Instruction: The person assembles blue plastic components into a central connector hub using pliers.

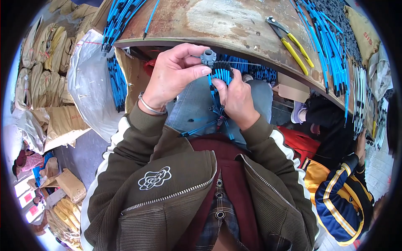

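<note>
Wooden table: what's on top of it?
The wooden table bears yellow-handled pliers, a single blue rod, a left blue rod bundle and a right blue rod bundle. Whatever lies beneath the bundles is covered.

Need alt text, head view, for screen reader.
The left hand holds a gray ribbed part; the right hand grips blue rods above the lap. Ahead, yellow-handled pliers and more rods lie on a wooden table.
</note>
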The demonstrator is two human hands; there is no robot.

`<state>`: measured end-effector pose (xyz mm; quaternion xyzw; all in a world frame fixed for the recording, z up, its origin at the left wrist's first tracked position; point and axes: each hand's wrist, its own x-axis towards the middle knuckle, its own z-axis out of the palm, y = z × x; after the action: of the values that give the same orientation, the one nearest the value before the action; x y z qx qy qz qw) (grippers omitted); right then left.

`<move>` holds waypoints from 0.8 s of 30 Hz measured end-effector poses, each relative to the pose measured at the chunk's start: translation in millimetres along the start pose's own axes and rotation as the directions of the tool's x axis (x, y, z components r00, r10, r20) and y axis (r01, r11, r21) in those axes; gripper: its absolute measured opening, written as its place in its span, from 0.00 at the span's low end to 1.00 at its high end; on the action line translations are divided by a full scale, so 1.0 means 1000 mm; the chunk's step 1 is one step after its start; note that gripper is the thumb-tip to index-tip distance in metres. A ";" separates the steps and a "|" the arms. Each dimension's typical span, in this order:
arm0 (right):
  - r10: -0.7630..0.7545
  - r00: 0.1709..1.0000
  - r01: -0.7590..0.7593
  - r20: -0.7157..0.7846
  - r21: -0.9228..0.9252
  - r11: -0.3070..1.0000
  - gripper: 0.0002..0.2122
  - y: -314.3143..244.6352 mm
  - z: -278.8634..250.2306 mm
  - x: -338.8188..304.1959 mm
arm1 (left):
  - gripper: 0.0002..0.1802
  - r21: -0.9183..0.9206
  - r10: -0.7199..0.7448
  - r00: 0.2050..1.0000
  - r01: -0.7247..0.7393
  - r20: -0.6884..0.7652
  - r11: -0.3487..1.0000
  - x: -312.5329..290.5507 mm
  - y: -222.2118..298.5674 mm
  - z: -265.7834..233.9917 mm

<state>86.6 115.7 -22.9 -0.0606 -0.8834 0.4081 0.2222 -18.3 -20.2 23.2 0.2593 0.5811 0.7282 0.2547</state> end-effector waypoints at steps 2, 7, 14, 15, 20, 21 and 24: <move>-0.012 1.000 0.012 0.006 -0.014 1.000 0.16 0.000 0.000 0.001 | 0.21 0.048 -0.010 1.000 0.009 0.029 0.999 0.001 0.002 -0.002; 0.006 1.000 -0.007 0.008 0.091 0.996 0.18 0.003 -0.001 0.005 | 0.21 0.043 0.027 0.999 -0.026 -0.039 0.999 -0.005 -0.005 0.008; -0.022 0.999 0.013 0.048 0.172 0.985 0.15 0.007 -0.006 0.007 | 0.20 -0.066 0.075 0.997 -0.075 0.000 0.995 -0.009 -0.007 0.004; -0.040 0.996 0.024 0.085 0.174 0.984 0.15 0.008 -0.008 0.008 | 0.20 -0.065 0.071 0.997 -0.071 0.001 0.995 -0.009 -0.007 0.001; -0.058 0.968 -0.001 0.243 0.237 0.972 0.14 0.012 -0.015 0.018 | 0.20 0.148 0.105 0.988 -0.122 0.114 0.982 -0.008 -0.004 -0.008; -0.056 0.957 -0.022 0.286 0.262 0.965 0.14 0.013 -0.016 0.019 | 0.20 0.145 0.094 0.991 -0.108 0.099 0.983 -0.007 -0.003 -0.007; -0.031 0.966 0.000 0.255 0.124 0.992 0.14 0.008 -0.013 0.016 | 0.20 0.114 0.056 0.997 -0.061 0.048 0.992 -0.006 -0.003 -0.002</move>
<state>77.7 135.0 -16.1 0.0134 -0.8784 0.4643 0.1125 -14.8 -25.2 19.4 0.3066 0.6086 0.6946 0.2308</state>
